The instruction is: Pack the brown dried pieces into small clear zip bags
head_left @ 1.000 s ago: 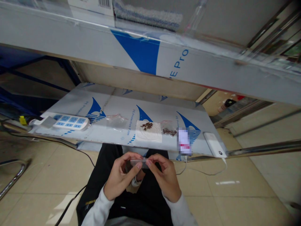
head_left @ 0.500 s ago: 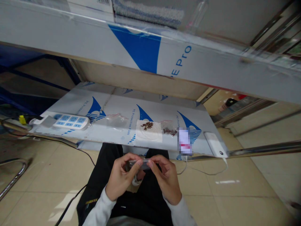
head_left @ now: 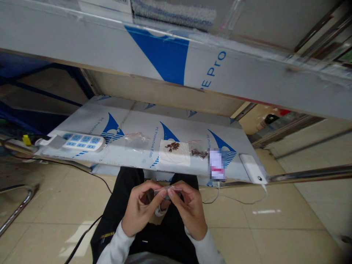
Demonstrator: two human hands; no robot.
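My left hand (head_left: 140, 209) and my right hand (head_left: 191, 211) meet above my lap, thumbs close together. Pinched between them is a small clear plastic bag (head_left: 167, 197), its top edge along the fingertips; the fingers hide much of it, and I cannot make out any contents. Beyond the hands, a pile of small brown screw-like pieces (head_left: 172, 147) lies on a white sheet (head_left: 175, 158) on the bench. To its right is a clear bag of dark pieces (head_left: 199, 153), and to its left a flat clear bag (head_left: 136, 140).
The film-covered bench (head_left: 132, 157) carries a white power strip (head_left: 84, 142) at left. A phone (head_left: 217, 165) and a white power bank (head_left: 253, 168), both cabled, lie at right. A shelf edge (head_left: 110, 44) crosses above. A black cable (head_left: 84, 234) runs along the floor.
My right hand has moved slightly left, bringing the thumbs closer together on the plastic bag. The things on the bench have stayed where they were.
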